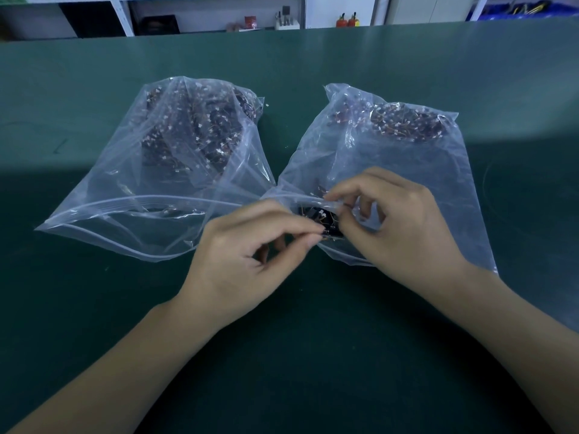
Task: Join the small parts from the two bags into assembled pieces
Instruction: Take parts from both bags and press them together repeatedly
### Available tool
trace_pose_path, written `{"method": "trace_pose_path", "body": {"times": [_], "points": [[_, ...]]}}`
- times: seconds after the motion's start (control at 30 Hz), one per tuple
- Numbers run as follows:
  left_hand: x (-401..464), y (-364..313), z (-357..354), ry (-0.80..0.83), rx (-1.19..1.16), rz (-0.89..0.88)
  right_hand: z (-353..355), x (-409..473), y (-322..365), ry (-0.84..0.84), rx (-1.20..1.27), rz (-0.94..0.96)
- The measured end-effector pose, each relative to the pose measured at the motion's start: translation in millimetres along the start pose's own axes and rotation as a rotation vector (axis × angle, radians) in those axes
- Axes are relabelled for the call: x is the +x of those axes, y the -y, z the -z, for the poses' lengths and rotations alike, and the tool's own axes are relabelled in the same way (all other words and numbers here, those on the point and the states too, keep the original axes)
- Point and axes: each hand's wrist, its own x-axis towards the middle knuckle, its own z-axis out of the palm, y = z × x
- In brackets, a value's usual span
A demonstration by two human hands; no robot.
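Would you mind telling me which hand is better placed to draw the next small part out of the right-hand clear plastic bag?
Probably the right hand: its fingers sit at the mouth of the right clear plastic zip bag. Both hands pinch the small dark wired part, the left hand from outside that bag.

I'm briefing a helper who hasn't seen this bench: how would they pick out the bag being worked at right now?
On the green table lie two clear zip bags of small wired parts. Take the right bag, beside the left bag. Only it has both hands pinching a small dark part at its mouth.
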Motion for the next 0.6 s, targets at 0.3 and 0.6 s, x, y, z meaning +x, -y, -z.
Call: {"method": "trace_pose_path", "body": {"times": [0.3, 0.6], "points": [[4, 15, -6, -0.027, 0.359, -0.114, -2, -1, 1, -0.023, 0.033, -0.008], [11, 3, 0, 0.107, 0.574, -0.035, -6, -3, 7, 0.083, 0.001, 0.001]]}}
